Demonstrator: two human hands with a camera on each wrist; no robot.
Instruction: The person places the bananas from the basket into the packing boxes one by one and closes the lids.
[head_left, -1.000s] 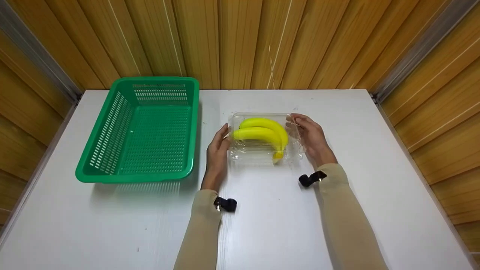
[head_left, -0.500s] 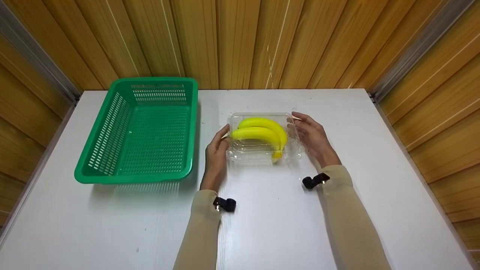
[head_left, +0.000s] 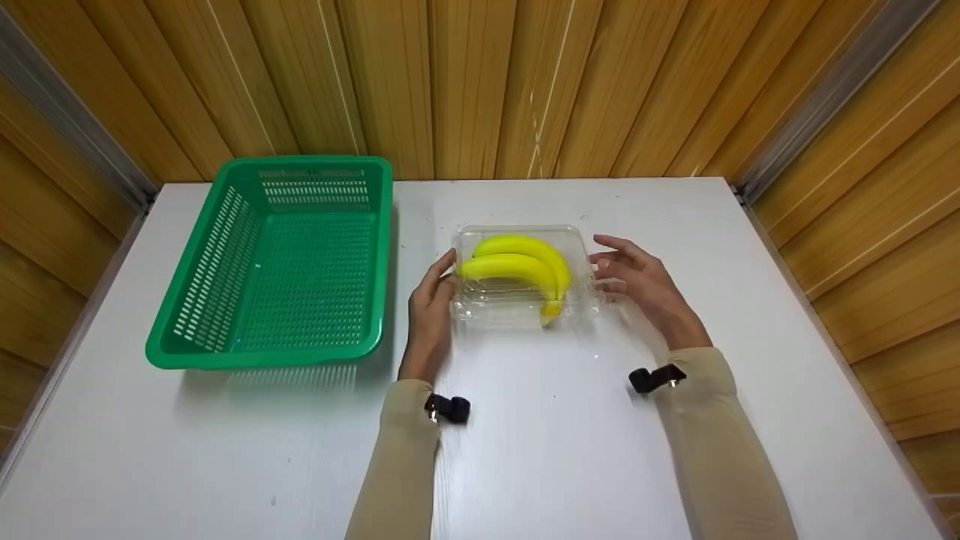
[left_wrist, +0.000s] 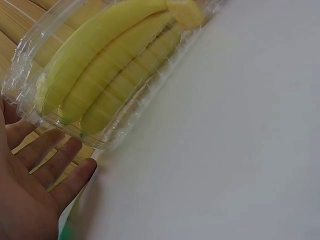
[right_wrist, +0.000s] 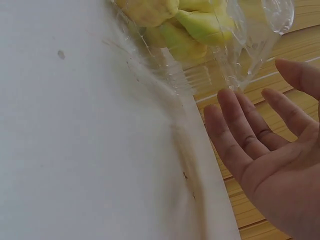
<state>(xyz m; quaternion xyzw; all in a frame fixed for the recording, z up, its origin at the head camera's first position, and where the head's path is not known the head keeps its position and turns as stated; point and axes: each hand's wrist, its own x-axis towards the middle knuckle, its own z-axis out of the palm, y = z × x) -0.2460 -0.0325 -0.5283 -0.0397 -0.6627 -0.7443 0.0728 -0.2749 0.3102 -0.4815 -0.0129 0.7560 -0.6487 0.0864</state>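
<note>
A bunch of yellow bananas (head_left: 516,266) lies inside a clear plastic clamshell box (head_left: 581,247) on the white table. At the box's left side is my left hand (head_left: 430,319); its fingers (left_wrist: 65,155) are nearly straight beside the box's end, and the thumb is mostly hidden. Whether that hand touches the box I cannot tell for certain. My right hand (head_left: 641,289) holds nothing and is just off the box's right side, its fingers (right_wrist: 240,122) spread and relaxed. Through the plastic, the banana stem faces the near right corner.
A green plastic basket (head_left: 381,300) with slotted walls stands on the table to the left, with nothing visible in it. Wood-patterned panels (head_left: 465,90) enclose the back and sides of the white table (head_left: 555,450).
My right hand has drawn away from the box's right side, moving right and toward me. The box, the bananas and my left hand stay practically where they were.
</note>
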